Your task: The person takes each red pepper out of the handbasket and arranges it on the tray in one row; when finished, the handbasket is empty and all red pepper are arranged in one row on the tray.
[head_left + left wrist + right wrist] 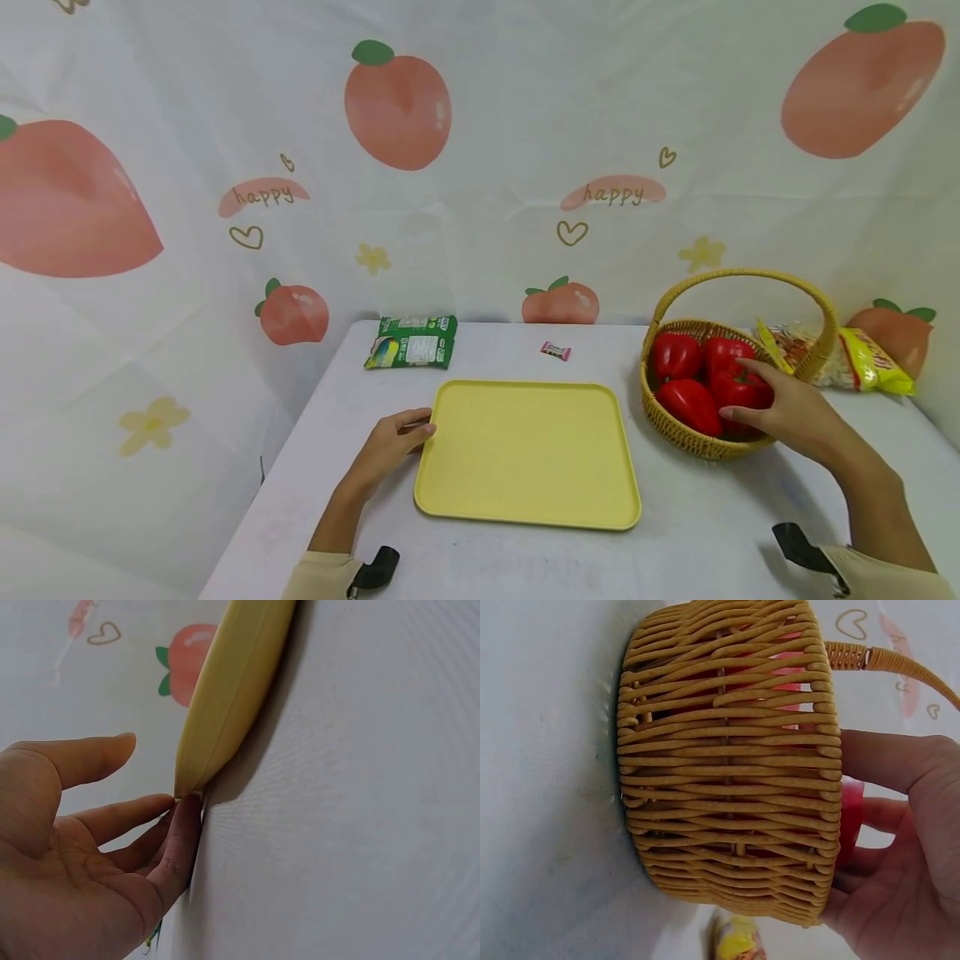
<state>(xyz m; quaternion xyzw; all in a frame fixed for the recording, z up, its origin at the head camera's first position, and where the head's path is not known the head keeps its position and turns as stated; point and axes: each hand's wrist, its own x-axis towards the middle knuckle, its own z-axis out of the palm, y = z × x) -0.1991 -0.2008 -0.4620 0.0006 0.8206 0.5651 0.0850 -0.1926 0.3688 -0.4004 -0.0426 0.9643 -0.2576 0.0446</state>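
A yellow rectangular tray (pixel 528 454) lies flat on the white table. At its left edge is my left hand (pixel 393 442), its fingers fairly straight. The left wrist view has these fingertips against the tray's lower edge (pixel 232 697), with the thumb (pixel 97 757) held apart from it. To the right of the tray stands a wicker basket (pixel 708 446) holding several red bell peppers. My right hand (pixel 787 412) reaches over its rim and grips the nearest right bell pepper (pixel 738 390) between thumb and fingers. From the right wrist, the woven wall (pixel 727 772) hides most of that pepper.
A green snack bag (pixel 412 343) lies at the back left, and a small pink-wrapped candy (pixel 557 350) behind the tray. Behind the basket is a yellow snack bag (pixel 870 362). The basket's tall handle (pixel 738 273) arches over the peppers. A printed curtain (pixel 480 167) hangs behind the table.
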